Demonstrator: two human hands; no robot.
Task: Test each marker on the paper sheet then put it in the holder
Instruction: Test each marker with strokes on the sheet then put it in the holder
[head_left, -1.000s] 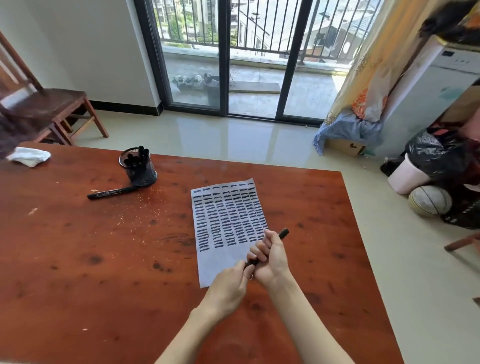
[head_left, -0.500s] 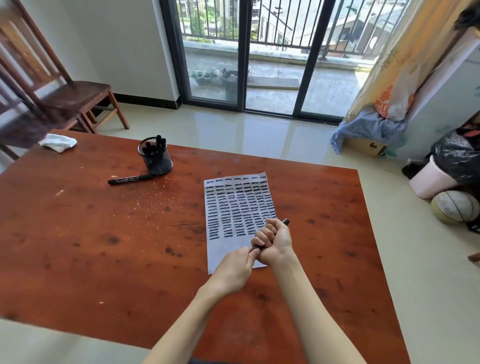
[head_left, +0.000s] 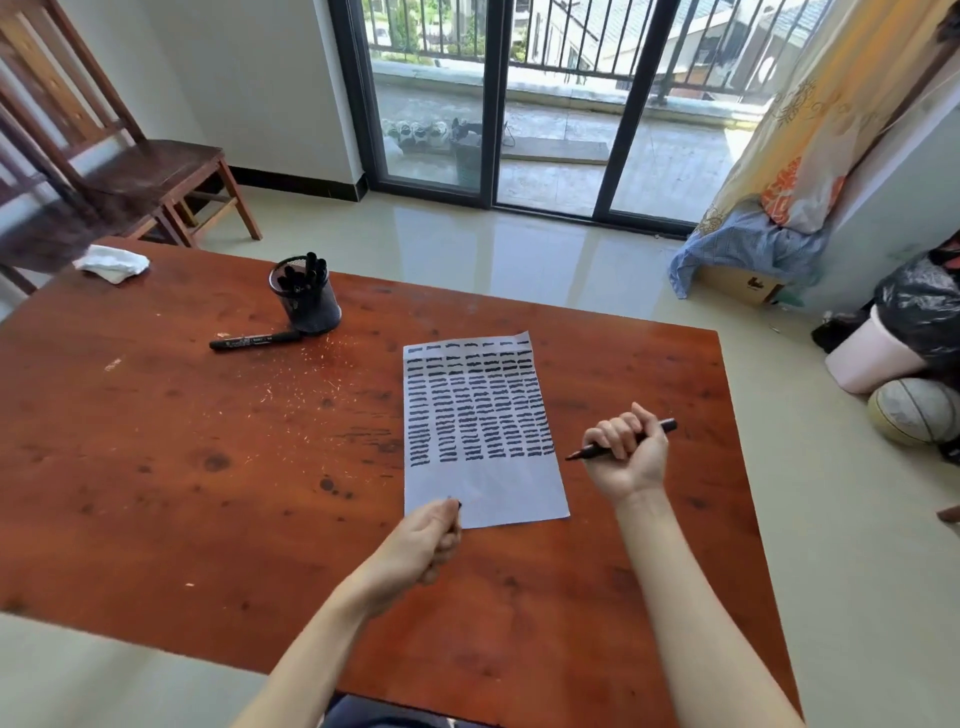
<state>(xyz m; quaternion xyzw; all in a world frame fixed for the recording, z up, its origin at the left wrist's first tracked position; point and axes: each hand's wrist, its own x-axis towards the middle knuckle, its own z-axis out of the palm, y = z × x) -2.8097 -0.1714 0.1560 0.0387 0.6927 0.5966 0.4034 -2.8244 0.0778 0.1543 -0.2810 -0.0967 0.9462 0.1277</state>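
Note:
A white paper sheet lies on the wooden table, most of it filled with rows of black strokes. My right hand grips an uncapped black marker just right of the sheet, tip pointing left. My left hand holds the marker's cap at the sheet's lower left corner. A black mesh holder with several markers stands at the far left of the table. One capped black marker lies on the table beside the holder.
A crumpled white tissue lies at the table's far left corner. Wooden chairs stand beyond it. Small light specks are scattered near the holder. A ball and bags sit on the floor to the right.
My hands were together on the marker over the sheet; now they have pulled apart, the cap in my left hand and the uncapped marker in my right. The camera view shifted.

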